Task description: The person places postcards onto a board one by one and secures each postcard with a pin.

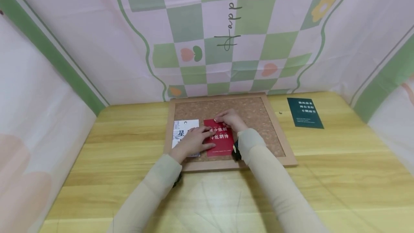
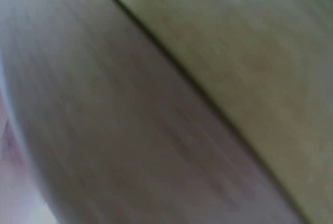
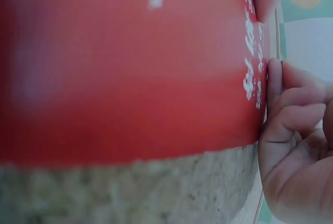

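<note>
A red card with white writing lies on the corkboard. Spread across its left side, my left hand rests with extended fingers, partly covering the white card beside it. At the red card's top edge my right hand has curled fingers, pinching what looks like a small shiny pin. The right wrist view shows the red card close up, with the curled right hand at its far end. Neither hand appears clearly in the left wrist view.
A silver pin sits at the white card's top. Right of the board's wooden frame, a dark green card lies on the wooden table, with a small round metal piece nearby. Patterned cloth hangs behind.
</note>
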The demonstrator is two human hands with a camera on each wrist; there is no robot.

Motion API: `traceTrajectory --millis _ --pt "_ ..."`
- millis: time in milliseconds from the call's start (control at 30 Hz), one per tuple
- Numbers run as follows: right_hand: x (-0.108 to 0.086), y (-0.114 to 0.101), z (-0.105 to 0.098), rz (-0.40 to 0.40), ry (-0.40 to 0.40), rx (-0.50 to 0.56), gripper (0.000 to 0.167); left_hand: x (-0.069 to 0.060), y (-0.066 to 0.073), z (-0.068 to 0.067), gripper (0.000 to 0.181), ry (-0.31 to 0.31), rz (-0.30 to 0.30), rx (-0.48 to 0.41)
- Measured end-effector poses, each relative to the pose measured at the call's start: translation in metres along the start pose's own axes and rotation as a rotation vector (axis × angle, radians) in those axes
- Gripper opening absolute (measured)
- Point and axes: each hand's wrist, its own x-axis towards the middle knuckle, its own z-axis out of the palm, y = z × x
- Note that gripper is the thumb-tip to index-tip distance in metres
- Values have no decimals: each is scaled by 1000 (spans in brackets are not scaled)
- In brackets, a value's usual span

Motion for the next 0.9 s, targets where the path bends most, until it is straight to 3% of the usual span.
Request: traceTrajectory --millis 333,900 --pt "1 1 0 -19 3 -43 27 0 0 0 57 2 -3 0" --pt "4 4 -2 -18 -17 1 29 1 -3 3 57 8 5 1"
